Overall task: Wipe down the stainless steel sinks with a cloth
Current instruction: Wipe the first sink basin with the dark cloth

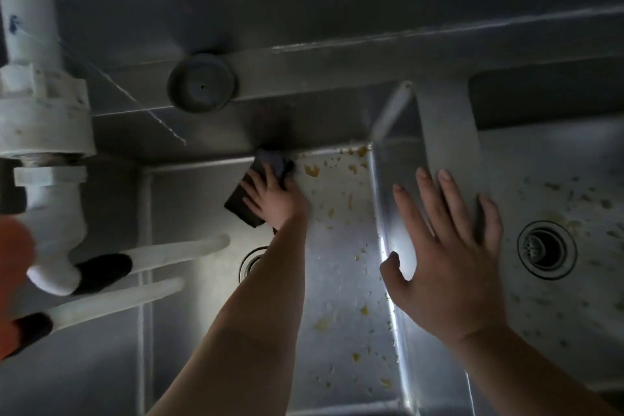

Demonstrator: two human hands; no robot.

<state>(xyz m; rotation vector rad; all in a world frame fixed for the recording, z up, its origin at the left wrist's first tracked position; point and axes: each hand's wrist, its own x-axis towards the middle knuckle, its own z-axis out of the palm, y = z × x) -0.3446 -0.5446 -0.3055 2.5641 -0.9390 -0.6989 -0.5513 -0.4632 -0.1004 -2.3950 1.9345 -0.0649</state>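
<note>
My left hand reaches down into the left stainless steel sink and presses a dark cloth onto its floor, right at the back wall. The fingers lie spread over the cloth, and a fold of it bunches up at the thumb side. Yellow food bits dot the sink floor to the right of the cloth. My right hand lies flat with fingers straight on the divider between the two sinks and holds nothing. The right sink is speckled with small crumbs around its drain.
A white pipe fitting stands at the left, with two white hoses reaching over the left sink. A round dark cap sits on the back ledge. The left drain is half hidden by my forearm. Something orange blurs the left edge.
</note>
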